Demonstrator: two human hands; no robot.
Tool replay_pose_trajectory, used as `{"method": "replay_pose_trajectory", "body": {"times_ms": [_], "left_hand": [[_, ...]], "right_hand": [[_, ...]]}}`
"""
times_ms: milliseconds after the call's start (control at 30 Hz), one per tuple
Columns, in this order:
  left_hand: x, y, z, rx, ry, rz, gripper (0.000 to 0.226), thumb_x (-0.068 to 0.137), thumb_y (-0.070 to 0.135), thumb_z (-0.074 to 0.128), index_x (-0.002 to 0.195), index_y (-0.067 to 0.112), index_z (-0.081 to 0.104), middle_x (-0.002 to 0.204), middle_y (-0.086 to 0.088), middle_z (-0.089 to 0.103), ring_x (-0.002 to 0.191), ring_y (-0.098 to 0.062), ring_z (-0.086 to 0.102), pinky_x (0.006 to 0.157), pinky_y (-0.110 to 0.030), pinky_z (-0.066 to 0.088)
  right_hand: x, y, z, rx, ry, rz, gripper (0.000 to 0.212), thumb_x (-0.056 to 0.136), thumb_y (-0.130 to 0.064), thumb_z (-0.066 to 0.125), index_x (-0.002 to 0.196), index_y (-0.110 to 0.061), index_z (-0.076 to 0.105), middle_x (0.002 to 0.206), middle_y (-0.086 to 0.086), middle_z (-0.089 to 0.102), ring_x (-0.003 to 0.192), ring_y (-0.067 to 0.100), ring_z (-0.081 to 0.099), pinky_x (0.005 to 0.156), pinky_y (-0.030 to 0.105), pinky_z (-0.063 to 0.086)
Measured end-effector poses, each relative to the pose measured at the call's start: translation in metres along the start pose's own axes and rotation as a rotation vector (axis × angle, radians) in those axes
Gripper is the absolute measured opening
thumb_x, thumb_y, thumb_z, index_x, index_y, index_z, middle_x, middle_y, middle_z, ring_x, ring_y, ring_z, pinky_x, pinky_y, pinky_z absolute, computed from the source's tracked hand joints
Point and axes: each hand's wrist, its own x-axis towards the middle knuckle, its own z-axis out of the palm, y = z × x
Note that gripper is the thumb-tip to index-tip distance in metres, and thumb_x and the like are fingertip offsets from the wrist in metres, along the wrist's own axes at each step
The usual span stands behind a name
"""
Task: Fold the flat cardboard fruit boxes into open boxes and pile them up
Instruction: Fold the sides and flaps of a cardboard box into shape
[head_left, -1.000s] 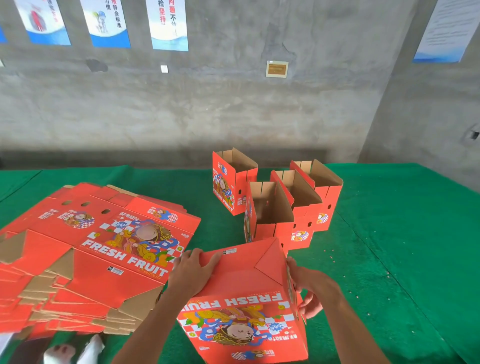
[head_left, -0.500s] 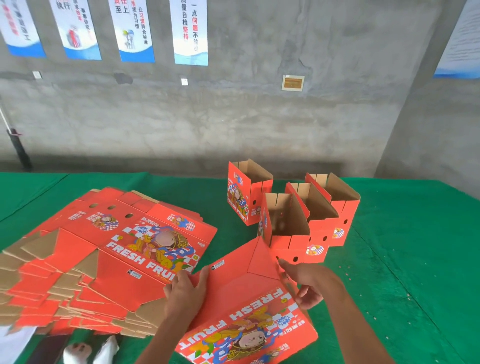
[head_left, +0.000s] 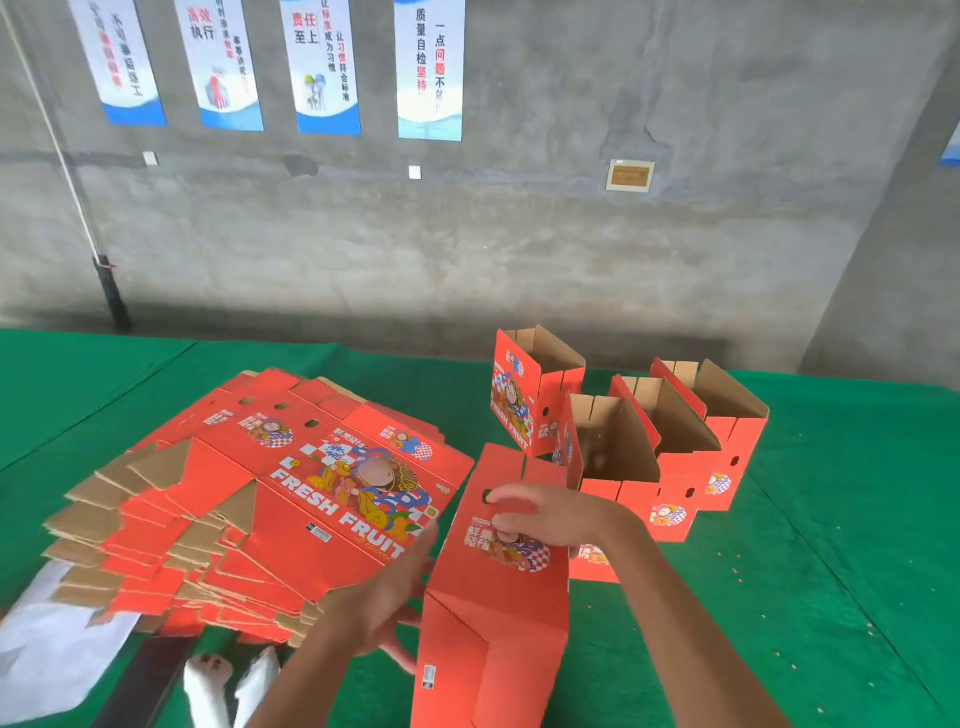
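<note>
An orange fruit box (head_left: 498, 597) stands tipped in front of me on the green table, its narrow printed end facing me and its folded bottom toward the near edge. My right hand (head_left: 550, 517) lies over the top of that end panel, fingers curled onto it near the handle hole. My left hand (head_left: 387, 597) holds the box's left side with fingers stretched along it. A thick stack of flat orange box blanks (head_left: 249, 499) lies to the left. Several folded open boxes (head_left: 639, 441) stand in a row behind.
The green felt table (head_left: 831, 545) runs on to the right and far left. A grey concrete wall with hanging posters (head_left: 324, 67) closes the back. White plastic sheeting (head_left: 57, 654) and white shoes (head_left: 228, 680) show at the near left edge.
The box has been turned from lying with its big printed side up to standing with its narrow end toward me. My right hand moved onto that end panel. The view rose slightly.
</note>
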Motion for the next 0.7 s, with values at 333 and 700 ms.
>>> {"method": "replay_pose_trajectory", "body": {"times_ms": [333, 700], "left_hand": [[0.017, 0.033, 0.004, 0.191, 0.29, 0.346, 0.056, 0.081, 0.073, 0.062, 0.119, 0.032, 0.062, 0.109, 0.002, 0.076, 0.097, -0.022, 0.075, 0.084, -0.055, 0.061], [0.079, -0.001, 0.047, 0.157, 0.418, 0.595, 0.042, 0.093, 0.02, 0.07, 0.122, 0.037, 0.045, 0.111, 0.024, 0.067, 0.1, -0.002, 0.067, 0.085, -0.03, 0.058]], "right_hand": [[0.005, -0.032, 0.008, -0.415, 0.337, -0.199, 0.054, 0.096, -0.059, 0.056, 0.147, -0.061, 0.038, 0.099, -0.001, 0.045, 0.102, 0.026, 0.059, 0.085, 0.038, 0.041], [0.006, 0.057, 0.07, -0.465, 0.656, -0.23, 0.045, 0.094, -0.031, 0.071, 0.137, -0.04, 0.062, 0.108, 0.001, 0.052, 0.101, 0.021, 0.058, 0.083, 0.033, 0.046]]}}
